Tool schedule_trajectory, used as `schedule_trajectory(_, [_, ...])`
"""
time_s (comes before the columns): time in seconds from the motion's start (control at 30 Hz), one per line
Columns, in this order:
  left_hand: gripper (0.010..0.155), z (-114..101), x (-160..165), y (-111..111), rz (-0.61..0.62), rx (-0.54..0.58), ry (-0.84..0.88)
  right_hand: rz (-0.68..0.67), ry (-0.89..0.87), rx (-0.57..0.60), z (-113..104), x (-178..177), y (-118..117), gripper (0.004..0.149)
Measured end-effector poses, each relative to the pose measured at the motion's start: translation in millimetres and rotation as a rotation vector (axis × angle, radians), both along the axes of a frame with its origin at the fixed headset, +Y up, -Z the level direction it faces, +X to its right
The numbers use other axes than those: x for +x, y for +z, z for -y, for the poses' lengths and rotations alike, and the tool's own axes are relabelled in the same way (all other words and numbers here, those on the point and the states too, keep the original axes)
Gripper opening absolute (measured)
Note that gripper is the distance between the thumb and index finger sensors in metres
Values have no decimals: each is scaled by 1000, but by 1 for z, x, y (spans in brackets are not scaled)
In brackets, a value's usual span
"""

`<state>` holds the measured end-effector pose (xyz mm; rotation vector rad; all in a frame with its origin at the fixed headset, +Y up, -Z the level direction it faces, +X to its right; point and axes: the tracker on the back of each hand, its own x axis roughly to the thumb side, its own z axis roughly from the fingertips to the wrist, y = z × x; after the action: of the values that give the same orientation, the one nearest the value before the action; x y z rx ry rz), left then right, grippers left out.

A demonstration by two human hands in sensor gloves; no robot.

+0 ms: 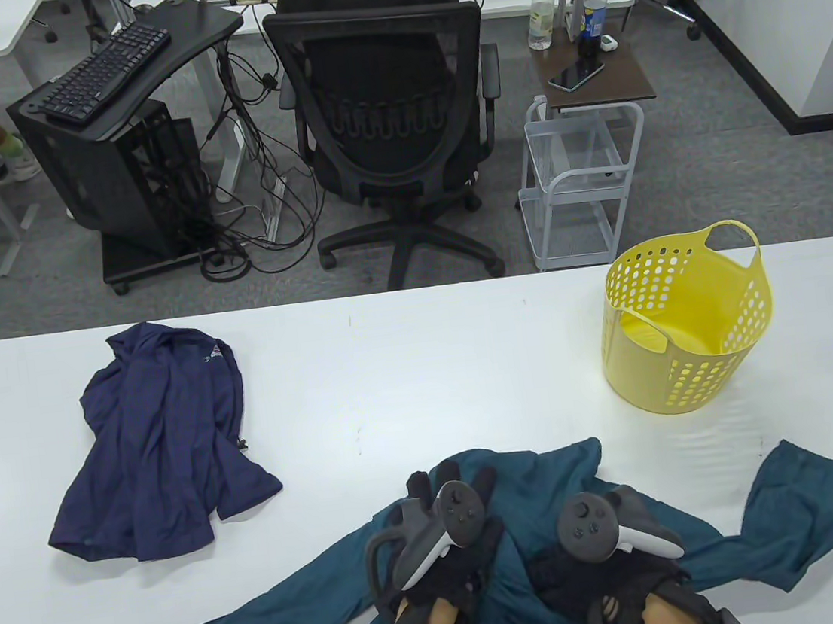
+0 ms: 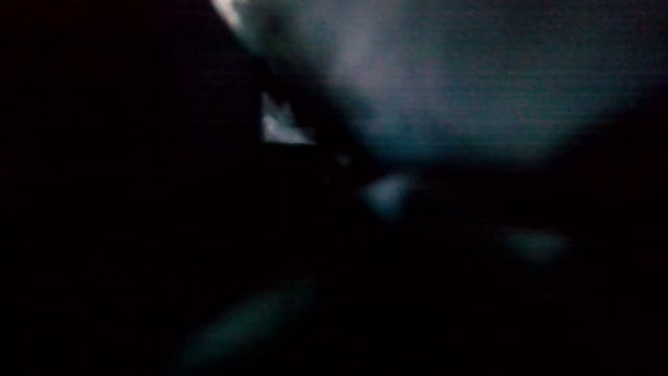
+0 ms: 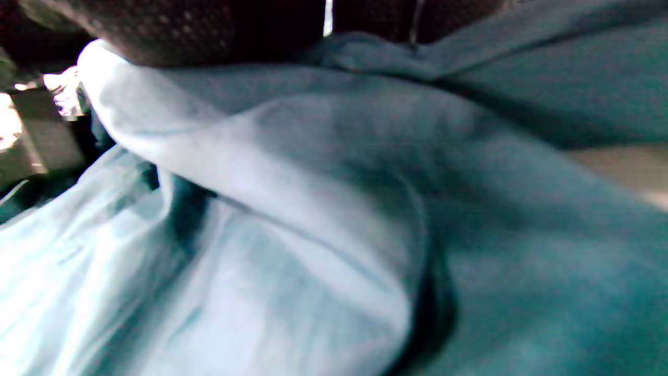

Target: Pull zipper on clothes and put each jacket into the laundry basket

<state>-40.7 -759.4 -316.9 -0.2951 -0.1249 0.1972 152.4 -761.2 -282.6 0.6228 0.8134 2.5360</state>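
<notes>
Both gloved hands, left hand (image 1: 445, 543) and right hand (image 1: 606, 562), are laid on the teal fabric jacket (image 1: 536, 479); left fingers (image 1: 448, 475) extended, right finger state indeterminate.

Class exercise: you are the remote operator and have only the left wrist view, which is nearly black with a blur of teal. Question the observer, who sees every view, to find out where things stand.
Operator: What is that teal blur?
Observer: A teal jacket spread on the near edge of the white table, with the left hand resting on it.
Operator: Where is the other hand?
Observer: The right hand is on the same jacket, beside the left; the right wrist view shows only folds of its fabric.
Operator: Anything in the basket yet?
Observer: The yellow laundry basket at the table's far right looks empty; a navy jacket lies untouched at the left.
</notes>
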Motion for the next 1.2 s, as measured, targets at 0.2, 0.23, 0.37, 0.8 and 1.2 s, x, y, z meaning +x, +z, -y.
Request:
schedule_trajectory(0.2, [74,12,13,2,50,-45,-130,43,-113,13,-17,22,-1,45])
schedule_trajectory(0.23, [72,13,14,3,56,-49,-140,67,-149,28,-22,29,-2,45])
schedule_trajectory(0.37, [70,14,16,7,77,-58,-170,335,-315,197,-49,65,-12,45])
schedule_trajectory(0.8, [63,10,20,22,148,-62,-173,679,166,176,-29,16,-103,67])
schedule_trajectory(1.2, [60,13,15,21,182,-132,-115,523,402,169,-4,-18,-111,51])
